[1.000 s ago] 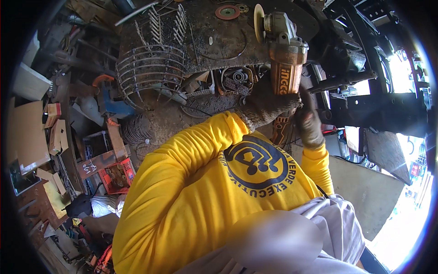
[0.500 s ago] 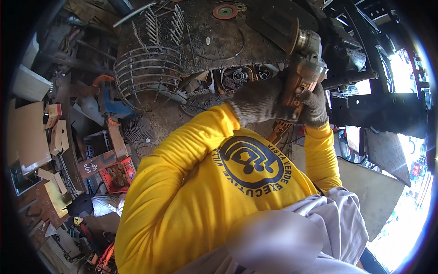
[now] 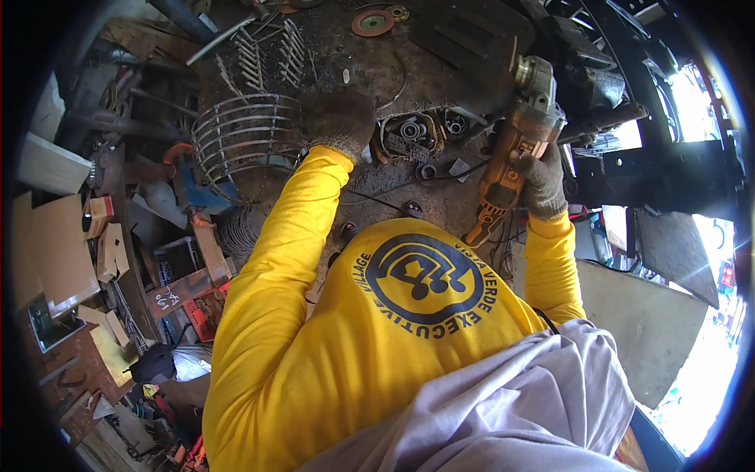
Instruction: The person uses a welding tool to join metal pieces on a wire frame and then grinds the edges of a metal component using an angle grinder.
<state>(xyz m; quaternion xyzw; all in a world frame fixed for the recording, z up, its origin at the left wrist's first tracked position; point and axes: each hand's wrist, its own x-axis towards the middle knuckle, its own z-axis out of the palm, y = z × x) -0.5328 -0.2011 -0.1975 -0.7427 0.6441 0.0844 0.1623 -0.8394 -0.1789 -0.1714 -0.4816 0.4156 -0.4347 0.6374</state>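
Observation:
An orange-brown angle grinder (image 3: 515, 149) is upright at the right, its disc (image 3: 514, 59) edge-on at the top. My right hand (image 3: 543, 185), in a dark knit glove, is wrapped round the grinder's body. My left hand (image 3: 340, 119), gloved too, reaches forward over the edge of the dark workbench (image 3: 358, 59). It is at the right rim of a rounded wire cage (image 3: 248, 138) made of curved metal bars. The dark glove hides its fingers, so I cannot tell whether they grip the rim.
A reddish grinding disc (image 3: 372, 23) lies on the bench's far part. Short twisted rods (image 3: 250, 61) stand beyond the cage. Below the bench edge is a container of metal parts (image 3: 409, 134). Cardboard boxes (image 3: 55, 248) and a red crate (image 3: 208, 311) crowd the left.
My left hand has left the grinder and moved left to the cage's rim. My right hand keeps the grinder in nearly the same place. The view has shifted slightly.

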